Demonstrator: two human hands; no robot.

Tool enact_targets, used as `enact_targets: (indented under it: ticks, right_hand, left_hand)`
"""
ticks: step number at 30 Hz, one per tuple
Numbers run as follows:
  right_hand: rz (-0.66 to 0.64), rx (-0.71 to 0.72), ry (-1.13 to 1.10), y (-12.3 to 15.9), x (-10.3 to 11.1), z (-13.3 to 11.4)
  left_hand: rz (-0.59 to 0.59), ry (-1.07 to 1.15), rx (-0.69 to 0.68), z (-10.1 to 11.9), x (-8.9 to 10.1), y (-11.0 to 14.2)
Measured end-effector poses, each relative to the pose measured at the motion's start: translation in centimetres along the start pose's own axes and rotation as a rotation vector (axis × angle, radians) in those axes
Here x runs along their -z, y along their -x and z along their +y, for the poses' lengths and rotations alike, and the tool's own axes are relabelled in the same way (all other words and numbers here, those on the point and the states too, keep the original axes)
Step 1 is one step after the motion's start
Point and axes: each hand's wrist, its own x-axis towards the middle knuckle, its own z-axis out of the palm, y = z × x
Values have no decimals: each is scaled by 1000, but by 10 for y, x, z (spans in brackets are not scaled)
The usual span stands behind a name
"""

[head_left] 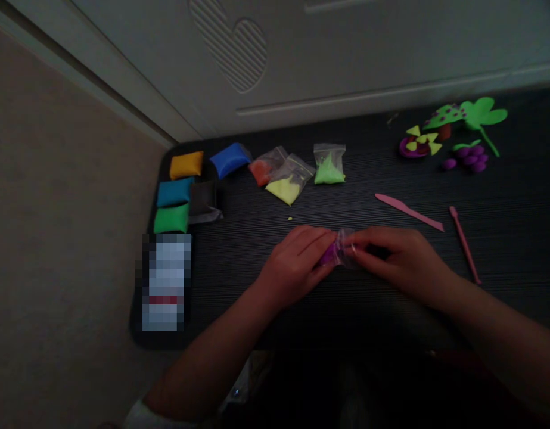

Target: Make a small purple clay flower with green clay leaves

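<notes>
Both my hands meet over the middle of the dark table (516,238). My left hand (297,262) is closed on a small clear plastic bag of purple clay (336,251), pinching the purple end. My right hand (400,259) is closed on the bag's other, clear end. The bag lies low, at or just above the tabletop, between the two sets of fingertips.
Sealed clay packs lie at the back left: orange (186,164), blue (229,159), teal (174,192), green (171,218), dark (204,200). Opened bags hold red (262,170), yellow (285,188) and light green (329,169) clay. Two pink tools (409,211) (465,243) lie to the right. Finished clay figures (453,134) stand at the far right.
</notes>
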Motion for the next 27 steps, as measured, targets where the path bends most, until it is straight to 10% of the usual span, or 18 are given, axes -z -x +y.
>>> enact_targets:
  ticks: [20,27]
  right_hand:
    - [-2,30,5,-1,-3,-2]
    - [136,-237,-431,-1,8,3]
  left_hand:
    - [30,-66,-33,6,-1,-1]
    - [89,-90,75,-3,11,-3]
